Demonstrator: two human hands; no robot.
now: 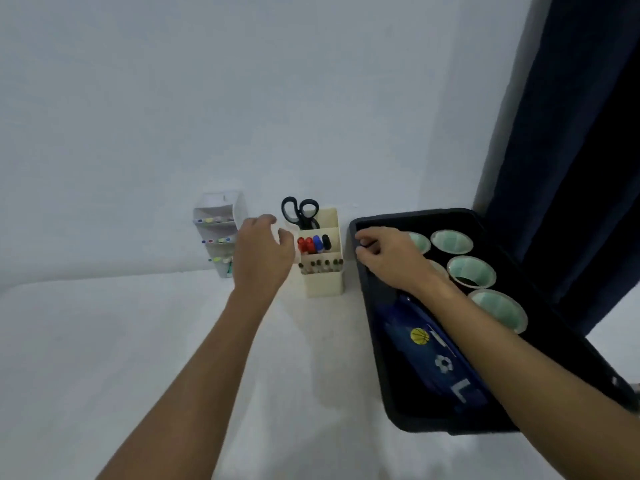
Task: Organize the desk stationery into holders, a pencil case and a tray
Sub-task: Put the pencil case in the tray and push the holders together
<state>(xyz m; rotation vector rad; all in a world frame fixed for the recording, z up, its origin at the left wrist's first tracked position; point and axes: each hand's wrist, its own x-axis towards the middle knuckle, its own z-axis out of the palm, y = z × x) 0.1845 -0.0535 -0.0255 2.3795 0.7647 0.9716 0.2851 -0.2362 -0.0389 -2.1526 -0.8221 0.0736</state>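
Note:
A cream pen holder [323, 284] stands against the wall with black scissors [300, 211], red, blue and black markers [313, 244] and a row of pens [320, 265] in it. My left hand [263, 252] curls around the holder's left side, thumb against its wall. My right hand [389, 259] grips the far left corner of the black tray [415, 215]. In the tray lie a blue pencil case [433, 353] with ball patches and several green-lined cups [471, 271]. My right forearm crosses over the case.
A white tiered holder [219, 233] with highlighters stands to the left against the wall. A dark blue curtain [571, 150] hangs behind the tray on the right. The white desk top [121, 341] stretches to the left and front.

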